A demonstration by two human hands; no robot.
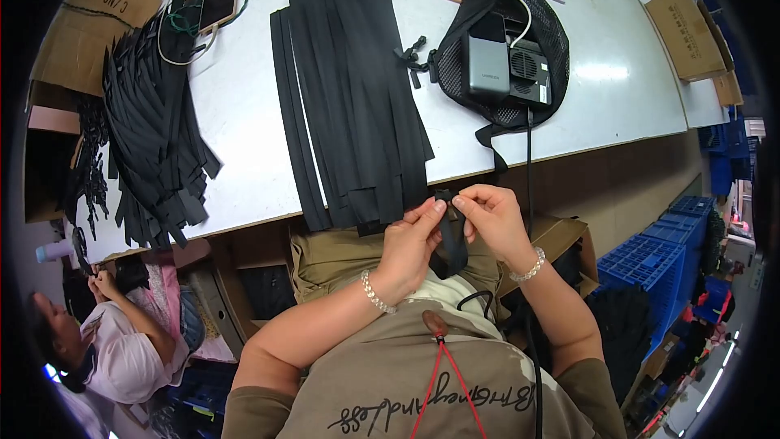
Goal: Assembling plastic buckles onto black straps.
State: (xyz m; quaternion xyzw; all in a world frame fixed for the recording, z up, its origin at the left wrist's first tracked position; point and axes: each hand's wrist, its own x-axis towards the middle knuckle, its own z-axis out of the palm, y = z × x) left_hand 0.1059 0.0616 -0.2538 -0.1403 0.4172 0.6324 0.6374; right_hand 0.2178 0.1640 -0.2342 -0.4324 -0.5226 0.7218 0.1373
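Note:
Both my hands pinch one black fabric strap [452,245] just off the table's front edge. The strap hangs down in a loop between them. My left hand [413,242] grips it between thumb and fingers, and my right hand [494,216] holds it close by at the top. What sits right at the fingertips is too small to make out. Beyond my left hand, a wide pile of flat black straps [349,97] lies lengthwise on the white table [236,114], some ends hanging over the edge.
A second heap of black straps [154,130] lies at left, near a phone [219,0] with cables. A black mesh bag [561,57] holds a power bank [488,65] and a small device; its cable runs down past my right hand. Blue crates [650,256] stand right. Another person [122,333] sits left.

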